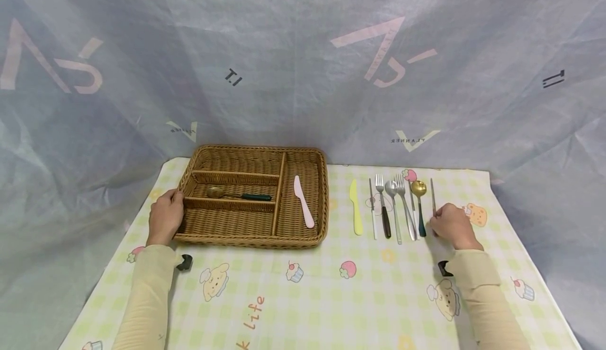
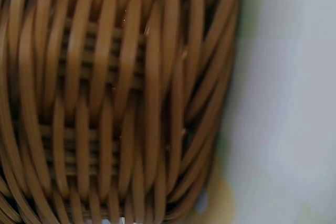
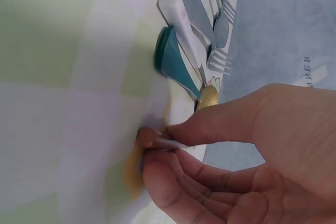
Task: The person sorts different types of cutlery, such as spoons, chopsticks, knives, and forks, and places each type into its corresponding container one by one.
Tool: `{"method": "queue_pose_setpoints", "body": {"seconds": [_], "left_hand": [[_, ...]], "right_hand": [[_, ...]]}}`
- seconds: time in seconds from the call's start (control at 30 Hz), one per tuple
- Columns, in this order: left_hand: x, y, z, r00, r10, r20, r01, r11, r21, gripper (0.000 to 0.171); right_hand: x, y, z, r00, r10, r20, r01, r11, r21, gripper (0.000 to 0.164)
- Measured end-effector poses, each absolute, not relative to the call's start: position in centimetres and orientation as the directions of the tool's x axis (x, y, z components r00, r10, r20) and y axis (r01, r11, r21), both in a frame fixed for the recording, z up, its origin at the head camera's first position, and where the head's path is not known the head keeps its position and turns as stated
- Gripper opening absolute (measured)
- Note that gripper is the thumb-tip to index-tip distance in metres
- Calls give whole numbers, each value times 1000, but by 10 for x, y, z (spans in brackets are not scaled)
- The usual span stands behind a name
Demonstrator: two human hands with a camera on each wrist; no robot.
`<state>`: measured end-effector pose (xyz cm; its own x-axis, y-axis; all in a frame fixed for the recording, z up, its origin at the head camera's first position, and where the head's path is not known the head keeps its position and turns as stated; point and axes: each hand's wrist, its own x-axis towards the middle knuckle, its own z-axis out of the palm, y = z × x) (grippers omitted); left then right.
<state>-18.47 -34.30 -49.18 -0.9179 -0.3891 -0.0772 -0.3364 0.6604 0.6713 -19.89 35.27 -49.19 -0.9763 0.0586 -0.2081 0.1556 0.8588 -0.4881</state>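
My left hand point(image 1: 165, 216) grips the left rim of the brown wicker cutlery basket point(image 1: 246, 241), whose weave point(image 2: 105, 98) fills most of the left wrist view. In the basket, a gold spoon with a dark green handle point(image 1: 256, 197) lies in the middle left compartment, and a pink knife point(image 1: 303, 201) in the right one. At the right end of the cutlery row, my right hand point(image 1: 452, 226) pinches a slim metal utensil point(image 1: 433, 195) between thumb and fingers. Its brown handle end point(image 3: 148, 137) shows in the right wrist view; its head is unclear.
Left of the right hand lie a gold spoon with a green handle point(image 1: 420, 208), a silver spoon point(image 1: 395, 208), a dark-handled fork point(image 1: 382, 202), another fork point(image 1: 404, 197), slim knives and a yellow knife point(image 1: 355, 208). A grey curtain point(image 1: 303, 76) hangs behind the table.
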Motion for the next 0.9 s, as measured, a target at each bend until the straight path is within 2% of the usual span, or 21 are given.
{"method": "queue_pose_setpoints", "body": {"seconds": [0.27, 0.53, 0.9], "left_hand": [[-186, -343, -490, -918, -388, -82, -339, 660, 670, 66], [-183, -342, -488, -917, -390, -83, -342, 660, 669, 65], [-182, -341, -488, -922, -376, -88, -336, 667, 665, 67]], "right_hand": [[-201, 351, -494, -968, 89, -234, 196, 851, -488, 24], [-202, 352, -497, -980, 63, -187, 147, 865, -479, 27], [-199, 351, -496, -980, 75, -186, 158, 860, -485, 24]]}}
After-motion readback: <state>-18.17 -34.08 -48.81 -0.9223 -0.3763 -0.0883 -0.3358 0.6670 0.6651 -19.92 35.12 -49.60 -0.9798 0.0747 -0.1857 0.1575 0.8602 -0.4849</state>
